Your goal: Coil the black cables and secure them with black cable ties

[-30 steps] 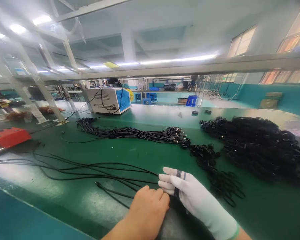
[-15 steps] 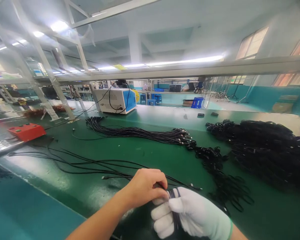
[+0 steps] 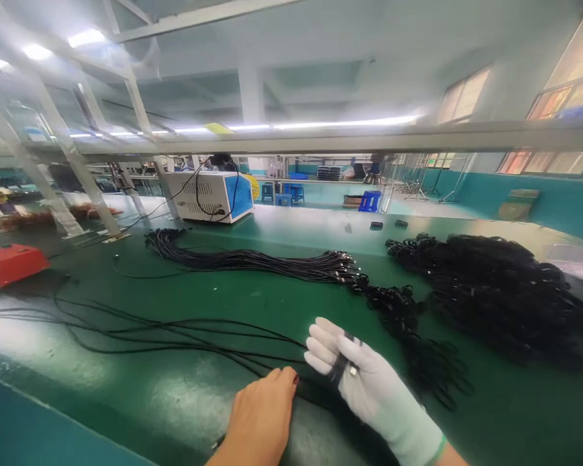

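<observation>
Head view: cable (image 3: 341,362) looped round straight-fingered right hand (image 3: 369,385), pinched by left hand (image 3: 262,417) near table (image 3: 126,401) front edge; may slip off if slackened.

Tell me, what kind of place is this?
Probably a factory workshop for cables: a long green workbench, a big heap of coiled black cables, a white-and-blue machine box, and a gloved right hand with cable wound round its fingers.

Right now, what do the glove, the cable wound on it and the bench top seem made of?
Glove: white knit fabric, matte. Cable: black, smooth sheath, probably plastic or rubber. Bench top: glossy green sheet with lamp glare, likely vinyl.
</observation>
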`<state>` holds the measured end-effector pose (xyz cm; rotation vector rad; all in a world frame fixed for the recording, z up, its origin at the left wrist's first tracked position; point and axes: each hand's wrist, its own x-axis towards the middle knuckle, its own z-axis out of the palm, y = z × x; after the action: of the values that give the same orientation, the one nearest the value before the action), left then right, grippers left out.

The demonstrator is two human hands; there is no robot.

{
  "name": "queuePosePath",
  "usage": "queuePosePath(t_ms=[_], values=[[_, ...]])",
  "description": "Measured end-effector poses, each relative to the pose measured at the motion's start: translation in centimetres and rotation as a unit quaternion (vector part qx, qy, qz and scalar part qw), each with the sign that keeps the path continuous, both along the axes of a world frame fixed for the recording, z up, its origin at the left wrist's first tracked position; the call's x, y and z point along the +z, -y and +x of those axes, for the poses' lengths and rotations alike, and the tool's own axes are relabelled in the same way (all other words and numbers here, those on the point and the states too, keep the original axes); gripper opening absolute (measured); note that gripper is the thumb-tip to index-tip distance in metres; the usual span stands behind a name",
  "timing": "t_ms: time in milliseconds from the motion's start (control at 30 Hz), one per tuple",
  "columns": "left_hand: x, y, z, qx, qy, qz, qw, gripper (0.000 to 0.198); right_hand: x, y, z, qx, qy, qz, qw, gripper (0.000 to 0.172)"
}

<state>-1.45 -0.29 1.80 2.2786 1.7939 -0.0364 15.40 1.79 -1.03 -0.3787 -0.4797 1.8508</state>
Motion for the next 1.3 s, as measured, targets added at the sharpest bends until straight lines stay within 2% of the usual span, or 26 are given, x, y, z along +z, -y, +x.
queuePosePath(t_ms=[133, 200, 267, 367, 433, 467, 567, 667, 767, 867, 933, 967, 1033, 1067, 1167, 1233, 1300], values=[[-0.8, 1.3, 1.6, -0.053, -0.029, 0.068, 0.996, 0.024, -0.4, -0.3, 0.4, -0.023, 0.042, -0.019, 0.999, 0.035], [-1.3, 1.3, 1.9, -0.102, -0.014, 0.122, 0.987, 0.020, -0.5, -0.2, 0.3, -0.025, 0.075, -0.008, 0.997, 0.037], [-1.2, 0.7, 1.7, -0.171, 0.002, 0.191, 0.967, 0.017, -0.6, 0.1, 0.0, -0.022, 0.121, 0.004, 0.992, 0.039], [0.3, -0.9, 0.5, -0.299, 0.005, 0.283, 0.912, 0.012, -0.6, 0.7, -0.4, 0.039, 0.166, 0.033, 0.985, 0.034], [1.8, -2.2, -0.3, -0.366, 0.015, 0.290, 0.884, 0.016, -0.4, 1.1, -0.7, 0.119, 0.152, 0.067, 0.979, 0.025], [2.5, -3.0, -0.7, -0.386, 0.031, 0.276, 0.880, 0.021, -0.3, 1.3, -0.8, 0.156, 0.133, 0.079, 0.976, 0.022], [3.5, -4.9, -1.2, -0.404, 0.100, 0.202, 0.887, 0.023, 0.1, 1.8, -1.0, 0.218, 0.074, 0.073, 0.970, 0.027], [2.7, -5.9, -1.1, -0.404, 0.135, 0.157, 0.891, 0.016, -0.2, 1.8, -1.1, 0.250, 0.060, 0.058, 0.965, 0.037], [2.0, -5.9, -0.8, -0.421, 0.132, 0.171, 0.881, 0.013, -1.0, 1.6, -1.1, 0.265, 0.078, 0.053, 0.960, 0.031], [2.5, -5.5, -0.4, -0.439, 0.109, 0.225, 0.863, 0.014, -1.7, 1.4, -0.8, 0.273, 0.087, 0.039, 0.957, 0.025], [3.3, -5.4, -0.2, -0.432, 0.097, 0.206, 0.873, 0.019, -2.0, 1.4, -0.5, 0.292, 0.077, 0.034, 0.953, 0.029], [3.7, -5.6, -0.2, -0.423, 0.106, 0.161, 0.885, 0.018, -2.0, 1.4, -0.3, 0.302, 0.068, 0.034, 0.950, 0.032], [4.2, -6.1, -0.1, -0.385, 0.170, 0.021, 0.907, 0.013, -2.0, 1.6, -0.1, 0.314, 0.043, 0.035, 0.948, 0.035], [4.1, -6.3, -0.1, -0.354, 0.220, -0.057, 0.907, 0.010, -1.9, 1.7, -0.1, 0.316, 0.030, 0.036, 0.948, 0.036], [2.9, -6.4, -0.2, -0.242, 0.375, -0.221, 0.867, 0.010, -1.7, 1.9, -0.1, 0.306, 0.016, 0.038, 0.951, 0.039], [1.7, -5.7, -0.2, -0.171, 0.446, -0.252, 0.842, 0.011, -1.5, 2.0, -0.2, 0.292, 0.027, 0.044, 0.955, 0.041], [0.7, -4.6, -0.2, -0.125, 0.485, -0.229, 0.834, 0.010, -1.2, 2.0, -0.1, 0.275, 0.053, 0.062, 0.958, 0.042]])
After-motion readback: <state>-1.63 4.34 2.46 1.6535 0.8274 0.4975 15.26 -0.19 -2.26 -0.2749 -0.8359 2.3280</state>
